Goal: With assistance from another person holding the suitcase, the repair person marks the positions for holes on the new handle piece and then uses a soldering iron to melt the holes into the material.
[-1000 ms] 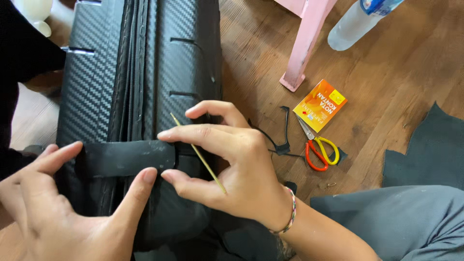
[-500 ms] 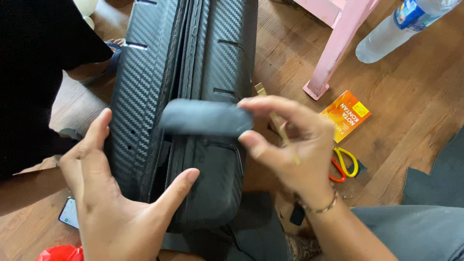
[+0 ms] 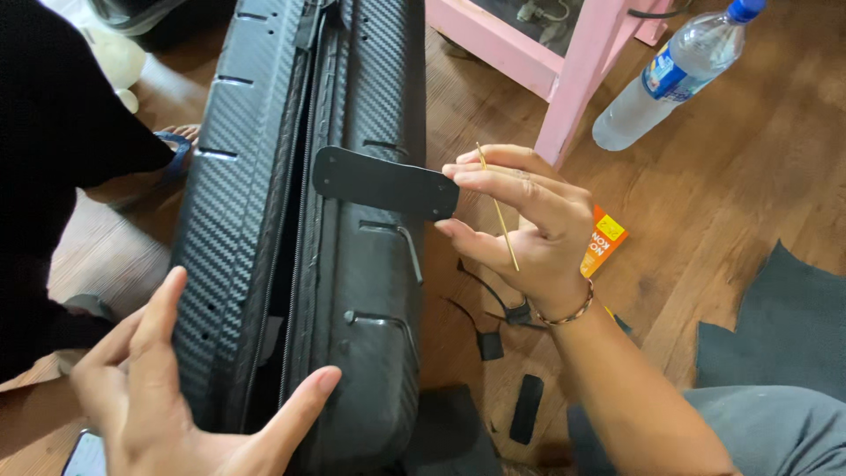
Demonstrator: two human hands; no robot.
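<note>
— While our right hand (image 3: 529,225) pinches the black handle strap (image 3: 383,183) and a thin stick (image 3: 499,211), where does it lie?
— At nine o'clock, long axis crosswise over the suitcase (image 3: 370,291); our left hand (image 3: 176,397) rests open below.

Single head-worn view, looking steeply down and slightly forward from close range. Black suitcase (image 3: 300,238) fills the left-centre, left hand (image 3: 176,397) at the bottom edge, right hand (image 3: 529,234) mid-frame. Wooden floor (image 3: 749,194) takes the right side; no second view to overlap.
</note>
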